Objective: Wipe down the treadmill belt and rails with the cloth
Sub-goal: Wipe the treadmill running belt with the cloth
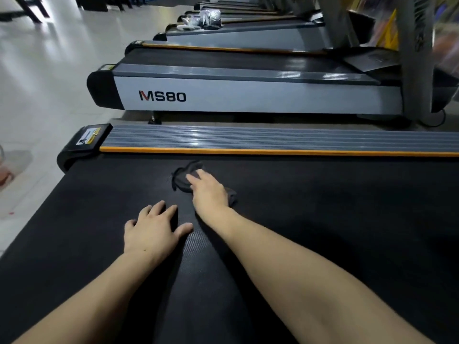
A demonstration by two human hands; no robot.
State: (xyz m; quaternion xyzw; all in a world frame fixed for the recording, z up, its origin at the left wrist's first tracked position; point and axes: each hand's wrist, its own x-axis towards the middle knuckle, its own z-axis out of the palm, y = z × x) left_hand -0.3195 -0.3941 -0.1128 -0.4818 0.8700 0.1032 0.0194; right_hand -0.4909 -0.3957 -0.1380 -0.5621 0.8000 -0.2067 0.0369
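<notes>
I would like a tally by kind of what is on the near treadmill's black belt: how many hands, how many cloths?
Hands: 2, the left hand flat on the belt, the right hand pressing the cloth.
Cloths: 1, a dark cloth.
Total: 3.

We see a grey MS80 treadmill (248, 95) beside ours, more treadmills (236, 38) behind it, on pale floor tiles (49, 70).
</notes>
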